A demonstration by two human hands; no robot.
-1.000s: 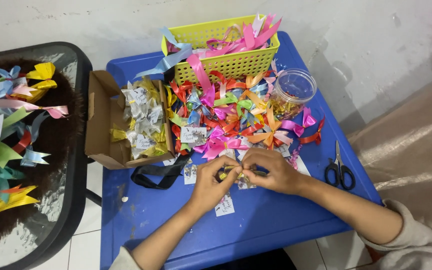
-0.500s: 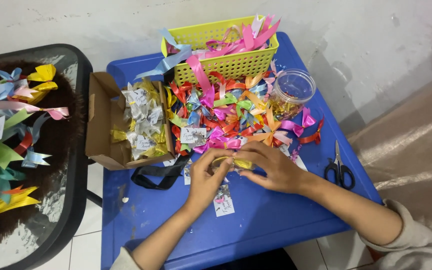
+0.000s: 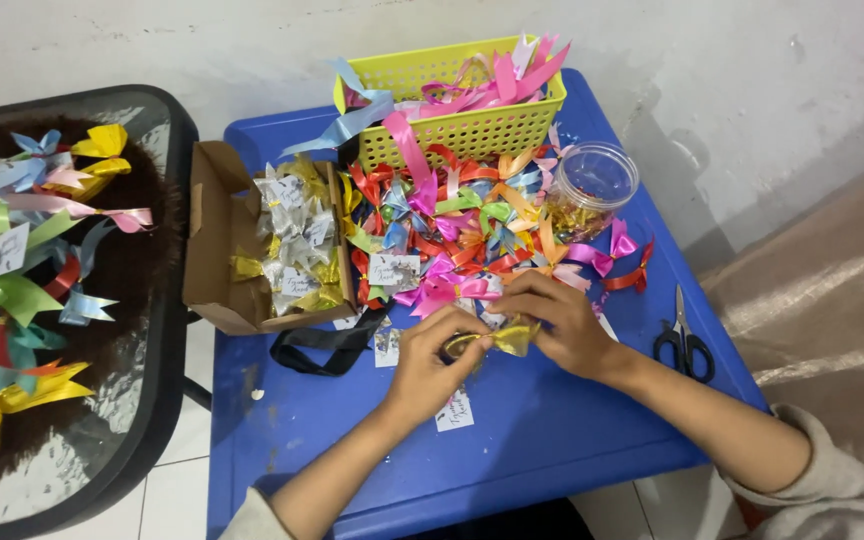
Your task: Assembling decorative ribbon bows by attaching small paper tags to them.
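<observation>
Yellow plastic basket [image 3: 452,135] at upper centre holds pink and blue ribbons; I see one cardboard box [image 3: 214,250] of wrapped favours, one clear jar [image 3: 592,185], one pair of scissors [image 3: 684,345]. At centre frame, my left hand [image 3: 432,370] and right hand [image 3: 557,320] both pinch a gold ribbon bow [image 3: 497,338] over the blue worktop [image 3: 552,440].

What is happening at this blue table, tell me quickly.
A person sits at a blue table, and both hands work on one gold ribbon bow. The left hand pinches its left end, and the right hand grips its right side. Beyond the hands lies a pile of coloured bows, with a yellow basket of ribbons behind it. A cardboard box of small wrapped packets stands to the left, a clear jar and scissors to the right.
</observation>
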